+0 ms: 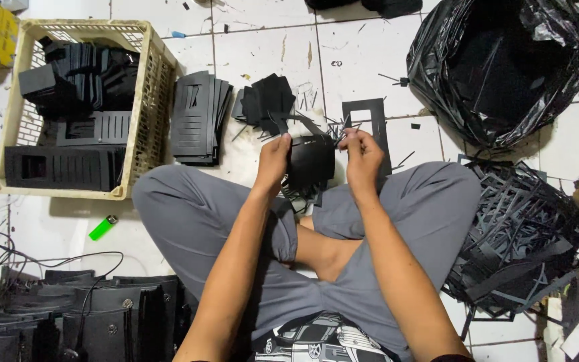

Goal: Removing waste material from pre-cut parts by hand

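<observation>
Gripping black die-cut sheet, left hand pinching left edge, right hand pinching right, forearms converging

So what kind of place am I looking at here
Probably an informal home workshop, worked from a tiled floor. Both hands, left hand and right hand, hold a black die-cut sheet; a crate holds finished pieces, and scrap offcuts pile nearby.

Both hands, left hand and right hand, pinch a black cut sheet (slotted, thin). A cream crate sits at ten o'clock, a black bag at two.
</observation>
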